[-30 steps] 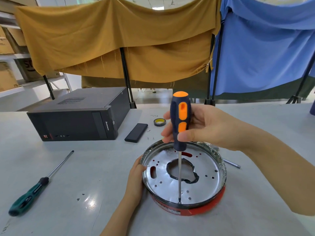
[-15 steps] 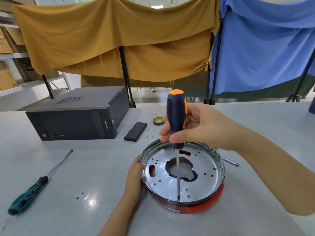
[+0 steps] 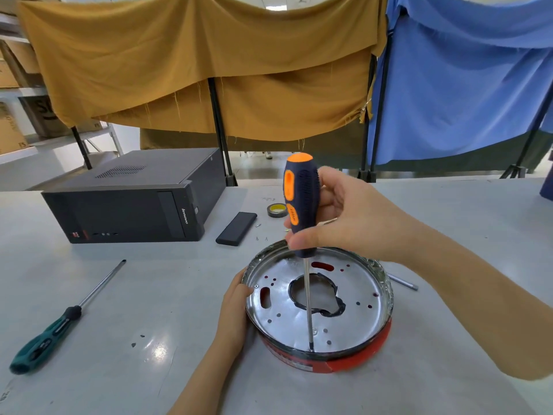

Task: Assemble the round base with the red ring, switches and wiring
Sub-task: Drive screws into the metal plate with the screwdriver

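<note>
Carrying everything here is the pale grey counter (image 3: 149, 295), and at its far left a black computer case (image 3: 131, 202) is lying on its side, well apart from the work and probably parked out of the way. Sitting near the front edge, right under the person's gaze, is the round base (image 3: 317, 301), a shiny metal pan with a cut-out in its middle and small holes across its floor. The red ring (image 3: 362, 356) is showing beneath its near rim, so the pan appears to be seated on or inside it, though the join itself is hidden.

The right hand (image 3: 344, 220) is gripping the blue-and-orange screwdriver (image 3: 300, 205) by its handle, fingers and thumb wrapped round it. It is holding the tool almost upright so the shaft is reaching down to the pan floor just inside the near rim; I judge a screw is being driven there, though the screw is too small to make out. The left hand (image 3: 236, 310) is curling against the pan's left wall, seemingly bracing it so it does not spin under the turning.

A green-handled screwdriver (image 3: 54, 327) is lying idle to the left, within reach as a spare. Beyond the pan, a flat black slab (image 3: 236, 224), a roll of tape (image 3: 276, 210) and a few loose screws (image 3: 261, 238) are waiting. No switches or wiring are visible.
</note>
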### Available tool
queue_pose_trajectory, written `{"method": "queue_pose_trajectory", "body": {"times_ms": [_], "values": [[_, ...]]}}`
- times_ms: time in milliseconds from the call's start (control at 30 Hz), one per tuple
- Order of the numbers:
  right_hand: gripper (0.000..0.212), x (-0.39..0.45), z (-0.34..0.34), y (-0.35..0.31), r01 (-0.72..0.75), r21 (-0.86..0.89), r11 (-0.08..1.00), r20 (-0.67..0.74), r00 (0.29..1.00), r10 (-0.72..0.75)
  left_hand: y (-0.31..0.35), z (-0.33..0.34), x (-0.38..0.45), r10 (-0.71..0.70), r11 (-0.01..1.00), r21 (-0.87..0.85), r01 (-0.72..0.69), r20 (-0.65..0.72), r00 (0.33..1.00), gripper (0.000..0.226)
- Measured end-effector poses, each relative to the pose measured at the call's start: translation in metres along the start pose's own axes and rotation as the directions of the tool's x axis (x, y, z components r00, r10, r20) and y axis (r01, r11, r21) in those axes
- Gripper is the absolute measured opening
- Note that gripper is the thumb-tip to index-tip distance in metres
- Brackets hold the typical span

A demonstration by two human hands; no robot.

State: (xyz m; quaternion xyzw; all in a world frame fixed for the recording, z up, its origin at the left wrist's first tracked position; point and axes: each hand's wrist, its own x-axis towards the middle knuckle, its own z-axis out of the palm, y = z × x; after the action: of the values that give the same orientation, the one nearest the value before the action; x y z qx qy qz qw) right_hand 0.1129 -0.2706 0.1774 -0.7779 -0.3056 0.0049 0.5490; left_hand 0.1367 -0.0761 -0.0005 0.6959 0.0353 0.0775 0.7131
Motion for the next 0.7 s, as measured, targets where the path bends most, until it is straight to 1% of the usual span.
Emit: {"method": "queue_pose_trajectory", "body": {"times_ms": [33, 67, 100, 133, 167, 233, 267, 300, 333, 367, 433, 467, 500, 533, 567, 600, 633, 700], "values": [[0.045, 0.002, 0.004, 0.004, 0.02, -0.063, 0.998, -0.092, 0.995, -0.026, 0.001, 0.0, 0.0, 0.005, 1.0, 0.007, -0.005, 0.007, 1.0, 0.042], [0.042, 0.003, 0.008, 0.007, 0.034, -0.094, 0.995, -0.136, 0.99, -0.047, 0.002, 0.001, -0.001, 0.008, 1.0, 0.017, -0.009, 0.014, 1.0, 0.046], [0.04, 0.004, 0.009, 0.008, 0.035, -0.079, 0.996, -0.122, 0.992, -0.044, 0.002, 0.001, -0.001, 0.003, 1.0, 0.021, -0.004, 0.017, 1.0, 0.048], [0.039, 0.004, 0.007, 0.009, 0.014, -0.004, 1.0, -0.06, 0.998, -0.014, 0.002, 0.001, -0.001, -0.001, 1.0, 0.022, 0.001, 0.017, 1.0, 0.049], [0.041, 0.003, 0.004, 0.009, -0.01, 0.116, 0.993, 0.031, 1.0, 0.007, 0.003, 0.0, -0.002, -0.002, 1.0, 0.026, 0.002, 0.013, 1.0, 0.048], [0.047, -0.002, -0.005, 0.008, -0.051, 0.364, 0.93, 0.209, 0.978, -0.028, 0.003, -0.001, -0.002, -0.005, 1.0, 0.022, 0.005, 0.005, 1.0, 0.045], [0.046, -0.004, -0.009, 0.007, -0.066, 0.428, 0.901, 0.282, 0.957, -0.064, 0.003, -0.001, -0.002, -0.011, 1.0, 0.014, 0.01, 0.002, 1.0, 0.041], [0.045, -0.006, -0.012, 0.006, -0.069, 0.438, 0.897, 0.325, 0.942, -0.086, 0.003, -0.001, -0.003, -0.012, 1.0, 0.012, 0.012, -0.001, 1.0, 0.036], [0.042, -0.006, -0.012, 0.004, -0.059, 0.392, 0.918, 0.32, 0.944, -0.076, 0.003, -0.001, -0.003, -0.008, 1.0, 0.017, 0.008, -0.002, 1.0, 0.033], [0.039, -0.006, -0.011, 0.003, -0.045, 0.31, 0.95, 0.271, 0.961, -0.043, 0.004, 0.0, -0.003, 0.002, 0.999, 0.033, -0.002, -0.002, 1.0, 0.035], [0.035, -0.005, -0.004, 0.003, -0.009, 0.122, 0.993, 0.087, 0.996, -0.002, 0.006, 0.002, -0.003, 0.024, 0.997, 0.073, -0.025, 0.011, 1.0, 0.049], [0.034, -0.003, 0.0, 0.003, 0.012, 0.058, 0.998, -0.012, 1.0, -0.012, 0.006, 0.002, -0.003, 0.022, 0.997, 0.075, -0.024, 0.024, 0.999, 0.053], [0.034, -0.001, 0.004, 0.004, 0.034, 0.039, 0.999, -0.081, 0.996, -0.031, 0.006, 0.001, -0.002, 0.007, 0.998, 0.059, -0.009, 0.027, 1.0, 0.051], [0.034, 0.0, 0.006, 0.005, 0.046, 0.045, 0.998, -0.106, 0.994, -0.041, 0.006, 0.0, -0.002, -0.014, 0.999, 0.036, 0.014, 0.023, 1.0, 0.045], [0.034, 0.002, 0.006, 0.004, 0.041, 0.057, 0.998, -0.082, 0.996, -0.036, 0.005, 0.0, -0.001, -0.03, 0.999, 0.022, 0.03, 0.016, 0.999, 0.04], [0.035, 0.003, 0.004, 0.003, 0.02, 0.075, 0.997, -0.007, 1.0, -0.019, 0.004, -0.001, 0.0, -0.035, 0.999, 0.015, 0.035, 0.005, 0.999, 0.036], [0.036, 0.003, 0.001, 0.001, -0.013, 0.113, 0.993, 0.1, 0.995, 0.001, 0.003, -0.001, -0.001, -0.034, 0.999, 0.02, 0.034, -0.003, 0.999, 0.033], [0.045, 0.001, -0.005, 0.0, -0.088, 0.266, 0.96, 0.29, 0.957, 0.007, 0.003, 0.0, -0.001, -0.038, 0.999, 0.023, 0.039, -0.012, 0.999, 0.03]]}}
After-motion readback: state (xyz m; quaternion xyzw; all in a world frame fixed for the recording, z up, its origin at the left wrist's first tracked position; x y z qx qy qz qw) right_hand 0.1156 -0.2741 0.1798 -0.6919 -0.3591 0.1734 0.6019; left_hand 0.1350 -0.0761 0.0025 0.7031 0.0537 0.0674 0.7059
